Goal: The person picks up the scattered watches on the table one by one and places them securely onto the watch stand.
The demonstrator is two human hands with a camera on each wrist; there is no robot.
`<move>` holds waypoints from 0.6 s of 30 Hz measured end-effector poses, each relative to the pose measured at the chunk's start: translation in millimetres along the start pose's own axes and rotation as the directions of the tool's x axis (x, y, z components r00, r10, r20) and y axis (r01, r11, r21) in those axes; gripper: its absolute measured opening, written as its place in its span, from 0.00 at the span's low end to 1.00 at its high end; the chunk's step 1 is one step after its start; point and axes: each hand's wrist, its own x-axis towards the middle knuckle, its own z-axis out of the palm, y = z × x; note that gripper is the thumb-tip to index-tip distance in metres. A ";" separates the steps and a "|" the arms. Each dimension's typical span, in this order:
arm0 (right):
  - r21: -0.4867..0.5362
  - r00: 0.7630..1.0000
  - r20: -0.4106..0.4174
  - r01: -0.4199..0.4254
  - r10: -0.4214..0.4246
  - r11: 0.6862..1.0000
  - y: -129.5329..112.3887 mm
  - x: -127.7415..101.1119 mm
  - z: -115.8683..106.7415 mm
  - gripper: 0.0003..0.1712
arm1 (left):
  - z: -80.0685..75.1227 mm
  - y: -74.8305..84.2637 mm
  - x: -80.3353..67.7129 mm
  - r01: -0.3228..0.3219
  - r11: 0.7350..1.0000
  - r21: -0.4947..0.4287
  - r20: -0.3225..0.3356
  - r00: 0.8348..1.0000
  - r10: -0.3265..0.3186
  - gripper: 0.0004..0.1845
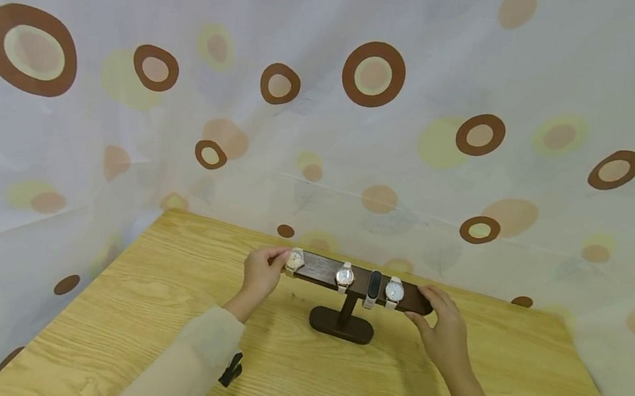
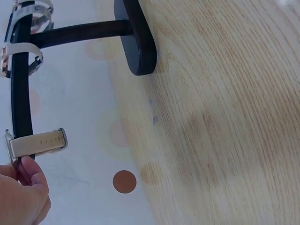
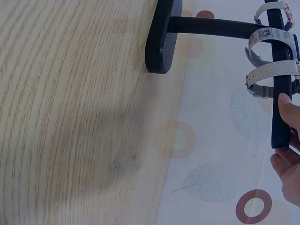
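A dark T-shaped watch stand [image 1: 317, 267] stands on the table, its long bar raised on one post above an oval base [image 2: 137, 40]. At the bar's left end my left hand [image 1: 261, 277] pinches the tip, right beside a beige-strapped watch [image 2: 38, 143]. My right hand [image 1: 447, 332] grips the opposite end, thumb on the near side and fingers at the tip and behind. Between the hands the bar carries a white-strapped watch [image 1: 345, 275], a fitness band with a dark face [image 1: 374, 284] and another white-strapped watch [image 3: 274, 70].
The wood-grain table [image 1: 293, 382] spreads out in front of the stand. Behind and at both sides hangs a pale sheet [image 1: 329, 19] with brown and yellow circles. A black object [image 1: 232, 370] shows beside the left sleeve.
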 end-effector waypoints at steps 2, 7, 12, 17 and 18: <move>-0.003 1.000 0.002 0.000 0.000 1.000 -0.1 0.8 -0.3 0.28 | 0.9 0.1 -0.6 -0.001 1.000 -0.009 0.002 1.000 0.001 0.09; -0.014 1.000 0.005 0.005 -0.005 1.000 1.3 0.7 -0.5 0.29 | 4.3 -3.9 -3.5 -0.062 0.998 -0.010 0.001 0.998 0.062 0.09; -0.020 1.000 0.012 0.019 -0.018 1.000 2.7 1.0 -0.1 0.29 | 0.0 -7.5 -2.9 -0.188 0.978 0.095 0.073 0.981 0.181 0.11; -0.019 1.000 0.011 0.025 -0.025 1.000 2.6 1.3 -1.1 0.28 | -10.4 -9.9 1.9 -0.320 0.928 0.189 0.267 0.926 0.265 0.21; -0.018 1.000 0.011 0.026 -0.026 1.000 2.4 1.4 -1.4 0.28 | -12.4 -9.8 2.9 -0.346 0.918 0.195 0.302 0.911 0.280 0.24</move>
